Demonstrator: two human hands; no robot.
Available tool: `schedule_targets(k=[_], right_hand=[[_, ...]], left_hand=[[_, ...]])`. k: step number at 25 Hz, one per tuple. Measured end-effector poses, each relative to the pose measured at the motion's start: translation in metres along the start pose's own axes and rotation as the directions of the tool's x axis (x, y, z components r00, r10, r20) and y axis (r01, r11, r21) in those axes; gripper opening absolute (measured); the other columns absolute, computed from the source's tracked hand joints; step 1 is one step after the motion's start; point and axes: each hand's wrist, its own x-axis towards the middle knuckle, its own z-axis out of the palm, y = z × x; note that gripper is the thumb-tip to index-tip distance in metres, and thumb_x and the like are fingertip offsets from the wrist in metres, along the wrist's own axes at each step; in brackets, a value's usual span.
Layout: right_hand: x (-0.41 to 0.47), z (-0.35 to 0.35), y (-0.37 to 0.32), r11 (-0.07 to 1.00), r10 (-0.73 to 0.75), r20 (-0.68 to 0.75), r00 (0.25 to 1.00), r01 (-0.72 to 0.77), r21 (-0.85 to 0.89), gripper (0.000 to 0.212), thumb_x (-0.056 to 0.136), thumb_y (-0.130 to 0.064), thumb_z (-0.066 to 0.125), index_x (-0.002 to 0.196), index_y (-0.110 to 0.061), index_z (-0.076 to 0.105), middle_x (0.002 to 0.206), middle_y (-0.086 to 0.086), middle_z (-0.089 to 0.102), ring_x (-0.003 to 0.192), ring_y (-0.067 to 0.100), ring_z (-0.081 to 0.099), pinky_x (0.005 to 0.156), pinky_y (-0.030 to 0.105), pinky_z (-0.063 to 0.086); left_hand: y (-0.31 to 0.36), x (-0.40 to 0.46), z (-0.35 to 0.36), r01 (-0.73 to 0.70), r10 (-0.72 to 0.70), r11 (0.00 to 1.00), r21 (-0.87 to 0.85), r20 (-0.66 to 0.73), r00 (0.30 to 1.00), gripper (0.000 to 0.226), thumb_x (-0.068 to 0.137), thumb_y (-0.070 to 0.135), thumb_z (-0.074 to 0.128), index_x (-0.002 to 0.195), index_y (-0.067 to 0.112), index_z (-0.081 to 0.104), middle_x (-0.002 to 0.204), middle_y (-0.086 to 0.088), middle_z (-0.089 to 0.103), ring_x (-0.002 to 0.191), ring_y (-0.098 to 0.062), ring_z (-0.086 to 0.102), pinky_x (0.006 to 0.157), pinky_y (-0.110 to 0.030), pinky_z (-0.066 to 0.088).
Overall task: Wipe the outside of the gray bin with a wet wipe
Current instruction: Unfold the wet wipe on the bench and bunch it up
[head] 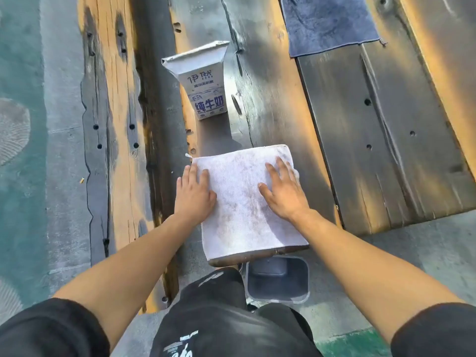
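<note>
A folded white cloth (242,202) lies flat on the near end of a dark wooden table plank (270,99). My left hand (194,194) rests flat on its left edge, fingers straight. Flat on the cloth's right side lies my right hand (283,191), fingers spread. The gray bin (278,279) stands open-topped on the ground below the table's near edge, just right of my knee, and neither hand touches it.
A white milk carton (203,81) with its top open stands on the table beyond the cloth. A dark blue towel (327,21) lies at the far right of the table. A wooden bench (113,124) runs along the left, with pavement beyond.
</note>
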Motion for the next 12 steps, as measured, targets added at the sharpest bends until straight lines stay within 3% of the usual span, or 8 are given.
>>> schedule_targets(k=[5, 8, 12], right_hand=[[0.046, -0.012, 0.002, 0.998, 0.052, -0.127, 0.991, -0.057, -0.031, 0.052, 0.104, -0.020, 0.038, 0.155, -0.013, 0.028, 0.164, 0.010, 0.021, 0.152, 0.029, 0.013, 0.124, 0.046, 0.013], [0.061, -0.017, 0.002, 0.995, 0.072, -0.185, 0.980, -0.083, -0.053, 0.058, 0.096, 0.003, 0.039, 0.152, -0.014, 0.036, 0.157, 0.006, 0.038, 0.144, 0.028, 0.028, 0.119, 0.044, 0.029], [0.074, -0.024, 0.003, 0.985, 0.103, -0.263, 0.959, -0.134, -0.105, 0.052, 0.094, 0.001, 0.050, 0.142, -0.019, 0.051, 0.133, 0.005, 0.055, 0.125, 0.028, 0.043, 0.106, 0.040, 0.040]], left_hand=[[-0.015, 0.041, -0.014, -0.007, 0.009, 1.000, 0.024, -0.088, 0.996, 0.056, 0.093, 0.015, 0.050, 0.148, 0.009, 0.038, 0.156, -0.020, 0.035, 0.145, -0.038, 0.029, 0.118, -0.050, 0.029], [-0.018, 0.052, -0.022, -0.024, 0.025, 1.000, 0.012, -0.103, 0.994, 0.054, 0.089, 0.006, 0.055, 0.142, 0.006, 0.047, 0.142, -0.018, 0.048, 0.127, -0.038, 0.045, 0.104, -0.047, 0.041], [-0.021, 0.064, -0.024, -0.014, 0.017, 0.999, 0.029, -0.115, 0.993, 0.042, 0.089, 0.004, 0.054, 0.130, 0.007, 0.057, 0.123, -0.014, 0.057, 0.107, -0.035, 0.050, 0.089, -0.045, 0.047]])
